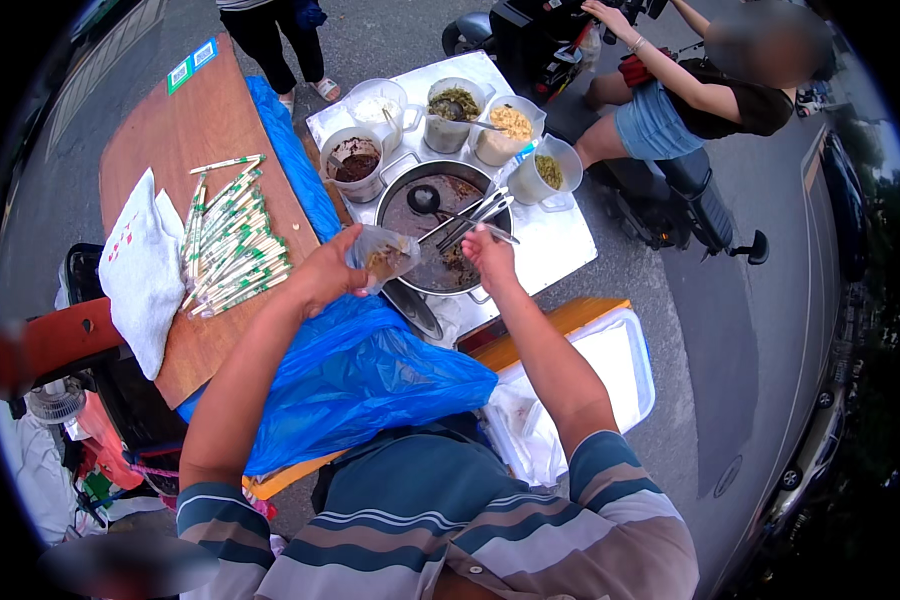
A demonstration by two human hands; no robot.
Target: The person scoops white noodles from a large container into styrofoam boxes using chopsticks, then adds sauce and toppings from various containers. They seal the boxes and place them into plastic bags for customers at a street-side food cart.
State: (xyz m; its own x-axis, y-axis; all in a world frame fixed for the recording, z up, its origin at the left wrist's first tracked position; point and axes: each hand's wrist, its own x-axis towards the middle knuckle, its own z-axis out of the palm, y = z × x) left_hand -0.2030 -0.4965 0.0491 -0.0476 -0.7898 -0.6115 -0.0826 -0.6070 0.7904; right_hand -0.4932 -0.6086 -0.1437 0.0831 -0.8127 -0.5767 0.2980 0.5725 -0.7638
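My left hand (pixel 328 271) grips a clear plastic bag (pixel 387 259) with brownish food inside, at the left rim of a wide metal pot (pixel 487 178). Dark broth fills the pot. Over it, the fingers of my right hand (pixel 490 257) are closed on the handle of a black ladle (pixel 423 199), whose bowl lies at the broth's surface. Several pale-handled utensils (pixel 487 208) rest in the pot beside the ladle, partly overlapping it. A dark pot lid (pixel 414 309) leans below the pot, near the blue plastic bag (pixel 360 382).
Behind the pot stand plastic jugs of dark sauce (pixel 356 166), greens (pixel 452 103) and chopped yellow food (pixel 510 124). Wrapped chopsticks (pixel 236 244) and a white towel (pixel 144 274) lie on a wooden board (pixel 187 135). A person sits on a scooter (pixel 682 180); another person stands beyond the board.
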